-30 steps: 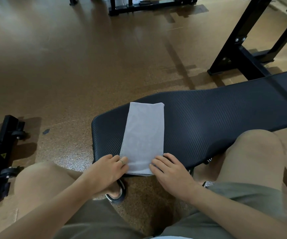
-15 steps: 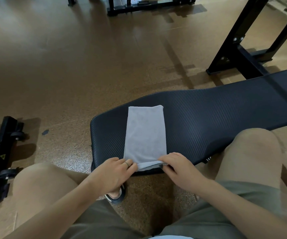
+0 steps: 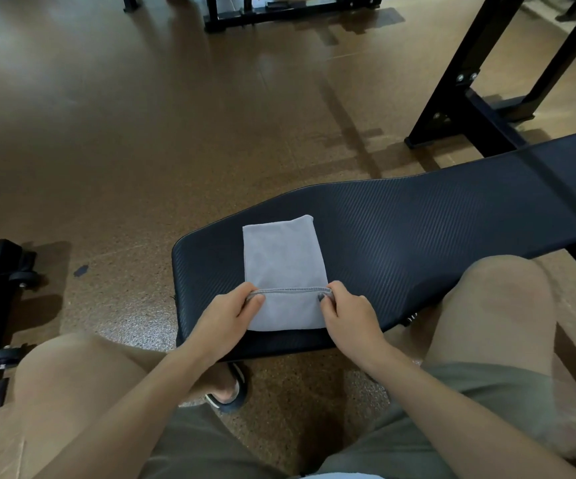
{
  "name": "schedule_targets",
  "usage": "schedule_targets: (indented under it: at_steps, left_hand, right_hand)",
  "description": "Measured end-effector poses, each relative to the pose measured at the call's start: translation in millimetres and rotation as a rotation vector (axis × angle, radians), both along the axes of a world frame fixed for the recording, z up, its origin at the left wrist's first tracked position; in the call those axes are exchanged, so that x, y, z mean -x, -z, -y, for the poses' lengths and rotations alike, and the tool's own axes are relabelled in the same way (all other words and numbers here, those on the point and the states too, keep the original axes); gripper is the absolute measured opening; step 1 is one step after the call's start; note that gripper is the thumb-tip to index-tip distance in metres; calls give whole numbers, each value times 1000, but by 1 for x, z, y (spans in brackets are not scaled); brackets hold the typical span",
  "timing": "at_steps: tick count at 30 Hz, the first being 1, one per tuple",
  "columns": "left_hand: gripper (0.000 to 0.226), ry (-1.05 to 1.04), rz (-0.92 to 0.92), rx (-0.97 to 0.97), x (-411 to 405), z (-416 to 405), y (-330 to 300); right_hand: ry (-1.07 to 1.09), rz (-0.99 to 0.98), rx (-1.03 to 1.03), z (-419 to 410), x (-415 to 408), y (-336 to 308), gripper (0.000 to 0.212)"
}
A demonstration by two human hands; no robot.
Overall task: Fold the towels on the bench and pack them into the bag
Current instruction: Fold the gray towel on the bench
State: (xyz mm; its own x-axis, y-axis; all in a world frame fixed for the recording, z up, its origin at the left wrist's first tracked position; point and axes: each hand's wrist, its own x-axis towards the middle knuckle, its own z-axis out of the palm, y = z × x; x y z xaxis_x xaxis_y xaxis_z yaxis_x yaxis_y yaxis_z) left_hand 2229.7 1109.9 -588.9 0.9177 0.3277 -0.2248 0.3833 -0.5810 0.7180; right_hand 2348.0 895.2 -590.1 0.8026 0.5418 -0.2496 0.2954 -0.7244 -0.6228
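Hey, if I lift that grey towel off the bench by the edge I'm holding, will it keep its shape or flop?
The grey towel will probably flop: its near edge already bends over where the left hand and right hand pinch it. It looks thin and likely light. The folded layers may slide apart on the bench, so support them underneath.

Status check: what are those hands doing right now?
Left hand and right hand pinch the towel's near hem. Fold underway on bench. No bag visible.
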Motion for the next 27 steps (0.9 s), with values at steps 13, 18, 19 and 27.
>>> schedule_targets:
  at_steps: [13, 18, 19, 27]
  left_hand:
    - [42, -181, 41, 21, 14, 24, 18]
    - [41, -208, 22, -174, 9, 29, 18]
    - [40, -209, 9, -223, 6, 30, 17]
    - [33, -165, -87, -451, -5, 32, 15]
  right_hand:
    - [99, 170, 40, -10, 6, 19, 21]
    - [125, 249, 9, -10, 11, 24, 22]
    - [131, 292, 25, -11, 12, 25, 23]
    - [163, 494, 228, -14, 11, 29, 27]
